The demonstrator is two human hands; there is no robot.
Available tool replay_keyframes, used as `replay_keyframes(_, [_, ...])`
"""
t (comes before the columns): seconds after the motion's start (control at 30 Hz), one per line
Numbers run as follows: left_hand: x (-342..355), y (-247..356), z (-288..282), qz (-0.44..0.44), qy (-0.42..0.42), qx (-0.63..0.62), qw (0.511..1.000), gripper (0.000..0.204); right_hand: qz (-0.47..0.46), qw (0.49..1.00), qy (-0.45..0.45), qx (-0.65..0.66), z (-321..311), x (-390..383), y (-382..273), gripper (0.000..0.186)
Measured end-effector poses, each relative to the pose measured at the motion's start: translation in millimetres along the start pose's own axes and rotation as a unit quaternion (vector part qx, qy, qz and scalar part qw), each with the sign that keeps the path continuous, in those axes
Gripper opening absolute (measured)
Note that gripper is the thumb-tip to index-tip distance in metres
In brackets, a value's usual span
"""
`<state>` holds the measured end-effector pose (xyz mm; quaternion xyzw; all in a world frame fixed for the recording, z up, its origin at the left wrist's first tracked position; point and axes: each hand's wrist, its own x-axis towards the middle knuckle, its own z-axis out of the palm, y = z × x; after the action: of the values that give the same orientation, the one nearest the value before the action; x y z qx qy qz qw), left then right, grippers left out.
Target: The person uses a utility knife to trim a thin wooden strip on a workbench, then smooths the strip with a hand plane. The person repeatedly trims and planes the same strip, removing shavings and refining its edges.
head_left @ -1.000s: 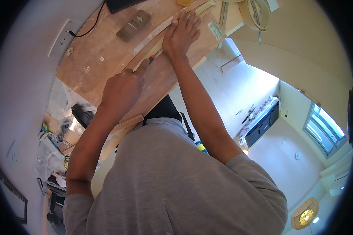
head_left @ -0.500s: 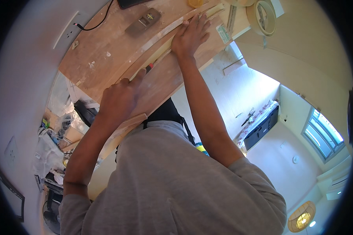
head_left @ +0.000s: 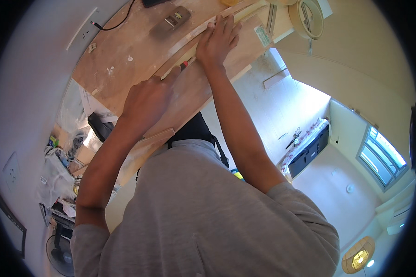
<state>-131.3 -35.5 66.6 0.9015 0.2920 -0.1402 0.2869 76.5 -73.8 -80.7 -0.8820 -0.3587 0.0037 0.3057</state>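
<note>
My left hand (head_left: pixel 147 98) is wrapped around a red-and-black handled tool (head_left: pixel 185 64), its index finger stretched along the handle; the working end is too small to make out. The tool lies along a long, pale, curved wooden strip (head_left: pixel 179 59) on the plywood worktop (head_left: pixel 106 83). Farther up the same strip, my right hand (head_left: pixel 217 44) lies with fingers slightly spread and stretched out, pressing on the wood and holding nothing. Just right of those fingers is a small pale green label (head_left: pixel 262 36) on the wood.
A brown-grey block-like object (head_left: pixel 173 21) lies at the back, near a black cable (head_left: pixel 120 25) and wall socket (head_left: pixel 82 31). A cream roll (head_left: pixel 305 19) and metal bars (head_left: pixel 271 21) are at upper right. Cluttered bags and offcuts (head_left: pixel 60 175) lie lower left, beside a fan (head_left: pixel 59 251).
My left hand and the tool first slid down-left along the strip, then up-right toward my right hand since half a second ago. My right hand stays on the strip, with slight shifts in view.
</note>
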Motion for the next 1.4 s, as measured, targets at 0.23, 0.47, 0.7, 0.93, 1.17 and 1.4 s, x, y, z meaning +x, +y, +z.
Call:
replay_keyframes(0.23, [-3.3, -6.5, 3.9, -0.003, -0.014, 0.019, 1.0, 0.051, 0.049, 0.998, -0.024, -0.015, 0.8, 1.1, -2.1, 0.054])
replay_keyframes(0.47, [-39.9, -24.9, 5.2, -0.021, -0.018, 0.026, 0.999, 0.049, 0.049, 0.998, -0.026, -0.005, 0.5, 4.5, -4.0, 0.059])
replay_keyframes(0.7, [-37.0, -21.3, 7.6, -0.011, 0.023, 0.044, 0.999, 0.049, 0.014, 0.999, 0.019, 0.022, -13.0, -6.3, -17.2, 0.056])
replay_keyframes(0.93, [-22.5, -15.6, 7.6, 0.005, 0.009, 0.034, 0.999, 0.049, 0.002, 1.0, -0.014, 0.0, 0.5, -16.9, -26.2, 0.055])
replay_keyframes(1.17, [-54.6, -26.7, 4.5, -0.023, -0.025, 0.047, 0.998, 0.049, 0.045, 0.999, -0.016, -0.002, 7.7, -14.5, -24.2, 0.056])
replay_keyframes(1.4, [-88.1, -40.6, 2.5, -0.013, -0.016, 0.028, 0.999, 0.046, 0.032, 0.999, -0.017, 0.003, -3.4, -18.4, -31.4, 0.058])
